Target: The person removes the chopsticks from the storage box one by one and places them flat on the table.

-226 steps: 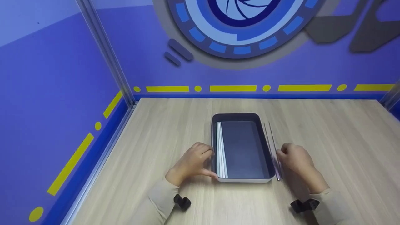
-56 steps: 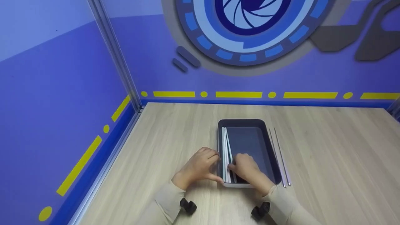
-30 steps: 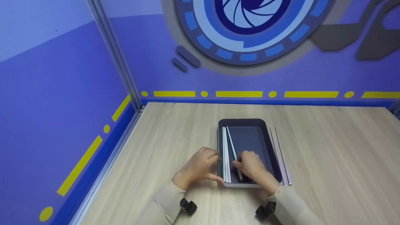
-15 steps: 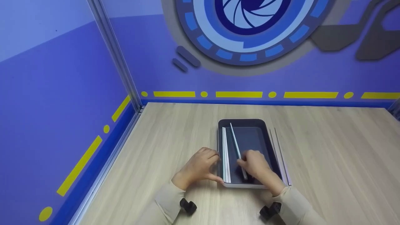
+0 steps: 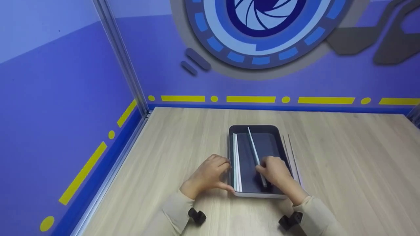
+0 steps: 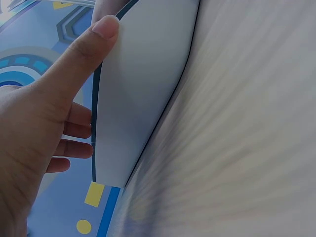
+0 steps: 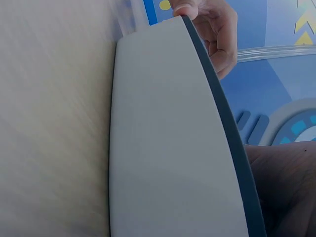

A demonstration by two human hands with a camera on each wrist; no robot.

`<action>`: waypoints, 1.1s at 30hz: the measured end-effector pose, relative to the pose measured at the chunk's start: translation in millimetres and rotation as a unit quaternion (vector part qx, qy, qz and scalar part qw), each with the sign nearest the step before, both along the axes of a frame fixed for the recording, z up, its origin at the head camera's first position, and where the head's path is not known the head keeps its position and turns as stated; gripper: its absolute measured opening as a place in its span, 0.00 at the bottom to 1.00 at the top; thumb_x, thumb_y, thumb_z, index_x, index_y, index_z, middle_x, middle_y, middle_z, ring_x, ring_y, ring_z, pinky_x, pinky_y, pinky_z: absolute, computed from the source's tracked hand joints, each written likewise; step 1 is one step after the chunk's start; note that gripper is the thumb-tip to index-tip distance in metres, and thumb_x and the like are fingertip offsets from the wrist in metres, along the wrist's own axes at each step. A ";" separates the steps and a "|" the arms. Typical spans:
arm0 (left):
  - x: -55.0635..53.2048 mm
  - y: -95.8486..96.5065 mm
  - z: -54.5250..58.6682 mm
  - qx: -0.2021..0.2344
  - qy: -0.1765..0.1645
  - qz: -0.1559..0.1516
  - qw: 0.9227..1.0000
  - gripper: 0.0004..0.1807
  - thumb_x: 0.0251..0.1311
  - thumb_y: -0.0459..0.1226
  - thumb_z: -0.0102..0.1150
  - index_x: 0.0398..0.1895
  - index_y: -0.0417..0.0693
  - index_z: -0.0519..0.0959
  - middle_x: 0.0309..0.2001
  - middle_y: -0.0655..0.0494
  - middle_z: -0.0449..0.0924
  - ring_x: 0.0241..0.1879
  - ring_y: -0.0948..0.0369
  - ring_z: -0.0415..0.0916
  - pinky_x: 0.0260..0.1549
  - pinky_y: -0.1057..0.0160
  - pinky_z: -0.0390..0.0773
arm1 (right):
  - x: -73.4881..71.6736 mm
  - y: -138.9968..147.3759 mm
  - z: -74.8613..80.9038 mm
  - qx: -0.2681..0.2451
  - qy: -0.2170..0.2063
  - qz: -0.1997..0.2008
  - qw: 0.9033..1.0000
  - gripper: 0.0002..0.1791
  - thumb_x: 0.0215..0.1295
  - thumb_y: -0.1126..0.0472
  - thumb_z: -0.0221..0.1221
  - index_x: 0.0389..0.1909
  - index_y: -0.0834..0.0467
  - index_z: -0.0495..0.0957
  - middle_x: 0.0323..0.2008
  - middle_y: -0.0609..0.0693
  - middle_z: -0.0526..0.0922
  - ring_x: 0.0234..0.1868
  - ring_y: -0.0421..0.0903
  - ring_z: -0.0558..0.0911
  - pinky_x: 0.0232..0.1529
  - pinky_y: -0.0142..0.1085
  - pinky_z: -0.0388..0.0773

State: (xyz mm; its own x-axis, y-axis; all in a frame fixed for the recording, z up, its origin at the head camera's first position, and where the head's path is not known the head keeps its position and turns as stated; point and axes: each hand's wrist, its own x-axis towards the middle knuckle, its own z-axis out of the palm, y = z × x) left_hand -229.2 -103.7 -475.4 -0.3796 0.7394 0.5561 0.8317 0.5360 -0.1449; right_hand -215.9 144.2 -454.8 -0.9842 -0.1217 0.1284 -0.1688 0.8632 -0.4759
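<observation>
A shallow tray, dark inside and pale outside, stands lengthwise on the table. My left hand touches its left side, thumb on the near-left corner; the left wrist view shows that thumb on the rim and the fingertips against the edge. Inside the tray, my right hand pinches a silvery chopstick near its thick end, the thin tip pointing away and raised toward the far rim. Several pale chopsticks lie together along the tray's left wall. In the right wrist view the tray wall hides most of the right hand.
Two thin metal chopsticks lie on the table just right of the tray, their near ends hidden by the right forearm. The wooden table meets a blue printed wall at the back and left.
My right hand was beside the chopsticks right of the tray, then reached the group inside. It has since drawn one chopstick rightward, away from the others. The left hand stays at the tray.
</observation>
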 end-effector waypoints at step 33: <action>0.6 0.3 0.9 0.000 -0.011 0.000 1.000 0.40 0.28 0.71 0.65 0.34 0.48 0.78 0.39 0.58 0.80 0.42 0.61 0.77 0.49 0.65 0.74 | 0.3 48.2 13.5 -0.010 0.018 -0.011 1.000 0.12 0.55 0.61 0.59 0.16 0.57 0.71 0.12 0.47 0.71 0.13 0.42 0.69 0.20 0.35 0.66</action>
